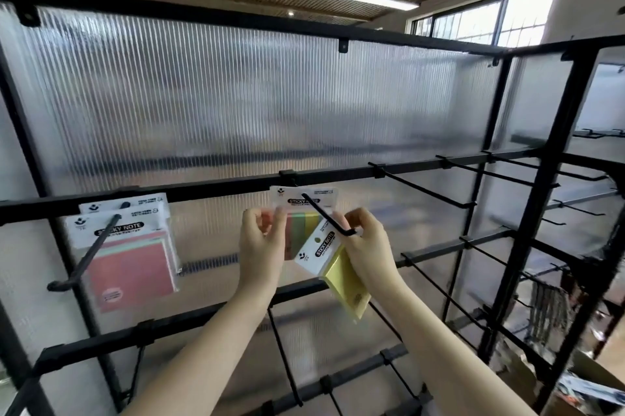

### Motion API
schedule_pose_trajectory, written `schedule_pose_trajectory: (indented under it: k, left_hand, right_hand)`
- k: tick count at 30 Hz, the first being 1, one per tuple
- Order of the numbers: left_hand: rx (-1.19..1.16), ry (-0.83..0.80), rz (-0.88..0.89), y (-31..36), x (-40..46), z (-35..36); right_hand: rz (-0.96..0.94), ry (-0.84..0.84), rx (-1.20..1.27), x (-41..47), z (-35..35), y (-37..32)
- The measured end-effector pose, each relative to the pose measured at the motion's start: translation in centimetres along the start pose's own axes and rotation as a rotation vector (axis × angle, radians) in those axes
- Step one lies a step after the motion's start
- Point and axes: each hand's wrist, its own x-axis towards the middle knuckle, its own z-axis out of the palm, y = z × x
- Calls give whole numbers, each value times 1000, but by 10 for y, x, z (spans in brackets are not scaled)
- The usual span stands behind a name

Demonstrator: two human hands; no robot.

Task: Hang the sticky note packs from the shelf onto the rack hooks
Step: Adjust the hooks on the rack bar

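The yellow sticky note pack [341, 271] hangs tilted in the right hand [367, 246], whose thumb and fingers pinch its white header card just at the upturned tip of the middle hook [326, 216] — whether the card's hole is already over the tip cannot be told. The left hand [258, 246] is just beside it, fingers curled and pinching the left edge of the striped sticky note pack [302, 212], which already hangs further back on the same hook. Both headers read "STICKY NOTE" in a black oval, the striped pack's lettering partly crossed by the hook; the small print and logo beside it are too blurred to read. Well apart to the left, the pink sticky note packs [130, 246] hang on the left hook [86, 255] with the same label — two headers show, one behind the other. The black rack [203, 190] is backed by ribbed translucent panels, and what lies behind them is only a smear.
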Motion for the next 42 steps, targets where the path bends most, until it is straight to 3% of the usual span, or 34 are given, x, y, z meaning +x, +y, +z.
schedule_pose_trajectory:
  k: [6, 12, 17, 19, 23, 29, 34, 38, 42]
  left_hand:
    - [43, 60, -86, -11, 5, 6]
    - [189, 224, -182, -18, -11, 13]
    - [146, 449, -211, -23, -59, 23]
    - [89, 378, -254, -20, -86, 34]
    - [-16, 64, -206, 15, -127, 71]
    - [-89, -290, 136, 93, -148, 117]
    - [-128, -236, 185, 106, -141, 145]
    - [-6, -102, 189, 102, -126, 161]
    - [8, -71, 144, 95, -117, 164]
  right_hand:
    - [35, -97, 36, 14, 0, 15]
    - [94, -166, 91, 12, -16, 29]
    - [67, -35, 297, -8, -49, 28]
    - [23, 35, 330, -17, -65, 24]
    - [-124, 153, 322, -31, -98, 16]
    - [-284, 344, 343, -34, -140, 4]
    - [-241, 349, 346, -19, -160, 3]
    - [-227, 267, 311, -10, -163, 8]
    - [-205, 171, 263, -4, -164, 11]
